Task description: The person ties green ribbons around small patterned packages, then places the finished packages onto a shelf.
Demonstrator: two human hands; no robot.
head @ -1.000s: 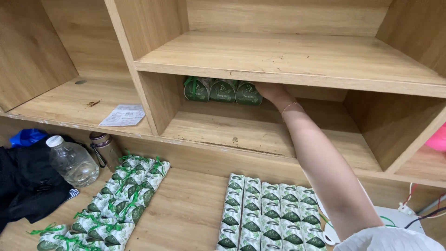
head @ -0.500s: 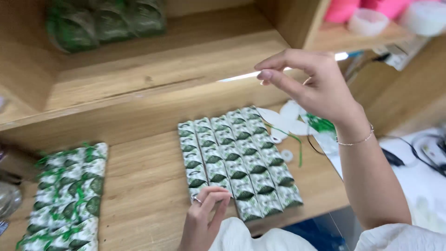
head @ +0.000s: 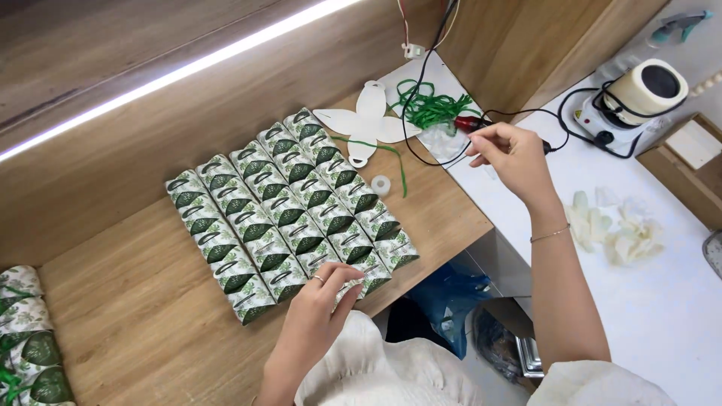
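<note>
Green-leaf boxes (head: 289, 214) gridded on our tabletop (head: 135, 301); left hand (head: 323, 301) pinching near box, right hand (head: 515, 158) pinched shut far right by green ribbon (head: 432, 109).

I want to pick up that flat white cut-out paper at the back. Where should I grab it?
Probably pinch the cut-out paper by its rounded top flap, coming from above and behind. It lies flat on the wooden shelf, and that flap juts clear of the little boxes and the green strings.
</note>
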